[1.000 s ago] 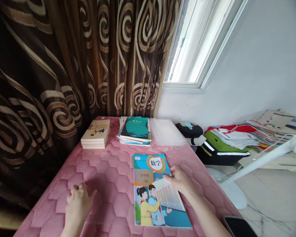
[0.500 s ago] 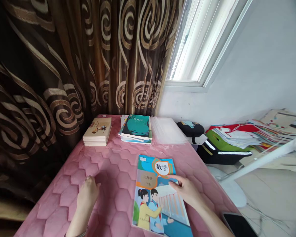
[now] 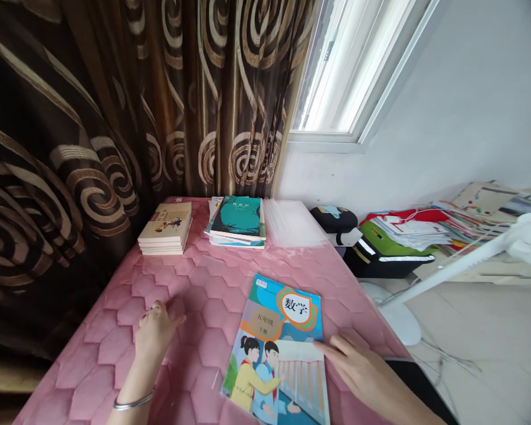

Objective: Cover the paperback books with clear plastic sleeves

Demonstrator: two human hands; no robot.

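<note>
Loose papers lie on a green-and-black bag, right. Nearer, a mathematics textbook, labelled 数学, 五年级 下册 (Mathematics, Grade Five, Volume Two), lies on pink quilting. The right hand touches its right edge, grip unclear; the left hand is apart, fingers loosely bent, released.

One maths book is seen. One left hand and one right hand are counted beside it. Behind it, two piles of books, one pile of clear sheets and one window are found.
</note>
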